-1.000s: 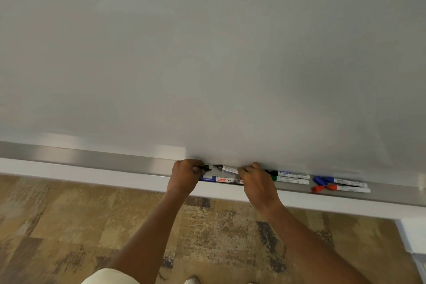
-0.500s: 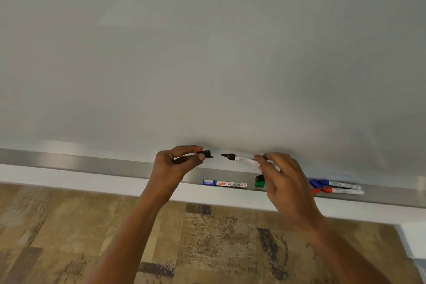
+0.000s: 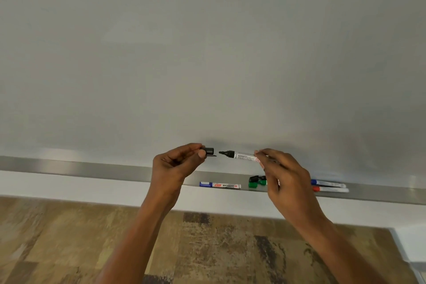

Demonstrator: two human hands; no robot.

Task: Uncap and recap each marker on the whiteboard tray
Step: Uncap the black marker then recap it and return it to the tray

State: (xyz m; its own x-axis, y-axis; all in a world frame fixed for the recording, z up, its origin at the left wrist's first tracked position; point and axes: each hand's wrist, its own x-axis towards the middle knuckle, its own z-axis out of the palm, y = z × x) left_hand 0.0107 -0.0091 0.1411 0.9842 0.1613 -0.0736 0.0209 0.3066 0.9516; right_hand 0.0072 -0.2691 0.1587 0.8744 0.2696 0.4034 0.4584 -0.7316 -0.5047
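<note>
My left hand (image 3: 176,165) pinches a black cap (image 3: 209,151) in front of the whiteboard. My right hand (image 3: 284,175) holds a black marker (image 3: 239,155) by its white barrel, bare tip pointing left at the cap with a small gap between them. Both are raised above the metal tray (image 3: 92,169). On the tray lie a blue-ended whiteboard marker (image 3: 220,185), a black-capped marker (image 3: 254,178) and a green-capped marker (image 3: 255,184), both partly hidden by my right hand, then a blue marker (image 3: 327,183) and a red marker (image 3: 330,189).
The blank whiteboard (image 3: 207,53) fills the upper view. Under the tray runs a white wall strip (image 3: 69,188), and below it a brown patterned floor (image 3: 69,237). A white corner edge (image 3: 408,244) shows at the lower right.
Both hands lifted from the tray with the black marker. The cap came off into my left hand, and cap and tip are held apart above the tray.
</note>
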